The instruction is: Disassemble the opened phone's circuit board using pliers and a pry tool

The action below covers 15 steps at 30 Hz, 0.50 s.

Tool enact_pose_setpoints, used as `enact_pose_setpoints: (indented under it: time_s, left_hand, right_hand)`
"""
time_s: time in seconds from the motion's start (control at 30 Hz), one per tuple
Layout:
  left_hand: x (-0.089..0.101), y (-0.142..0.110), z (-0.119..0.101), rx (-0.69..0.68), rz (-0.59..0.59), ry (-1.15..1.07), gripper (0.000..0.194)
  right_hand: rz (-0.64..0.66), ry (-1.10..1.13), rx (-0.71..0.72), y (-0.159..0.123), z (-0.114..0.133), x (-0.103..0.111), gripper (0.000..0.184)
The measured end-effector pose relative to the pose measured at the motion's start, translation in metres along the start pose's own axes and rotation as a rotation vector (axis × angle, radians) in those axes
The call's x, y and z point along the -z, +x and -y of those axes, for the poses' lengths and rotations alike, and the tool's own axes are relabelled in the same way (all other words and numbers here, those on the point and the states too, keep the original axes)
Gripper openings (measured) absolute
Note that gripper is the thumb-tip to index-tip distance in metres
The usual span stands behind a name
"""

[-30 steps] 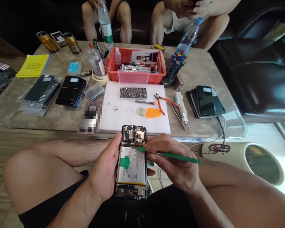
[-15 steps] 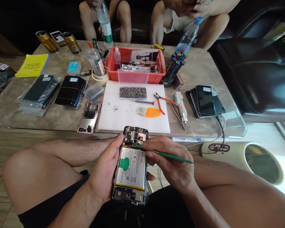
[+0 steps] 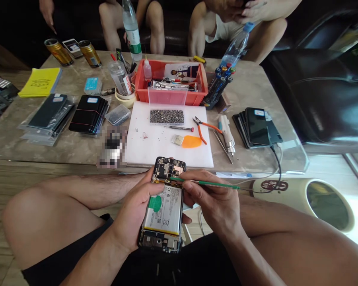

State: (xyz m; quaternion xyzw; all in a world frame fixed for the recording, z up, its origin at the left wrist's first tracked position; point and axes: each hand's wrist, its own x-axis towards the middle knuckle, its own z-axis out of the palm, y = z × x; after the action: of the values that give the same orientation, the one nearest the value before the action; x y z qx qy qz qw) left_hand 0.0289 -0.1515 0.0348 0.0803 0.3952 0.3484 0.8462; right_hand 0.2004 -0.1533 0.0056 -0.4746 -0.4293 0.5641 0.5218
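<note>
My left hand [image 3: 135, 214] grips an opened phone [image 3: 164, 206] over my lap, its back cover off, with a white battery and green tab showing. The thumb lies across the battery's top left. My right hand [image 3: 214, 202] pinches a thin green pry tool [image 3: 209, 183], whose tip touches the phone near the top edge of the battery, below the camera board.
A table ahead holds a white mat [image 3: 167, 137] with screws, orange-handled pliers [image 3: 204, 127], an orange pick and a small screwdriver. Behind it stands a red parts bin [image 3: 170, 85]. Phone stacks lie at left [image 3: 88, 113] and right [image 3: 256, 126]. Other people sit across the table.
The phone has tilted so its top leans right. The green tool has flattened and its tip has slid left along the battery's top edge. My left thumb has moved onto the battery.
</note>
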Motion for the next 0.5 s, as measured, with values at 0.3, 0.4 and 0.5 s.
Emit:
enact_pose_setpoints:
  time_s: [0.3,0.4,0.5]
  left_hand:
    - [0.0018,0.0049,0.0053,0.041,-0.179,-0.039,0.048]
    - [-0.0003,0.0063,0.0051,0.013,-0.182,-0.027,0.045]
    - [-0.0004,0.0066,0.0056,-0.001,-0.185,0.009,0.044]
  right_hand:
    - [0.042,0.146,-0.099,-0.001,0.0053,-0.0018,0.009]
    - [0.069,0.174,-0.09,-0.0003,0.0052,0.0005,0.008]
    - [0.111,0.166,-0.109,0.0018,0.0065,0.0043,0.013]
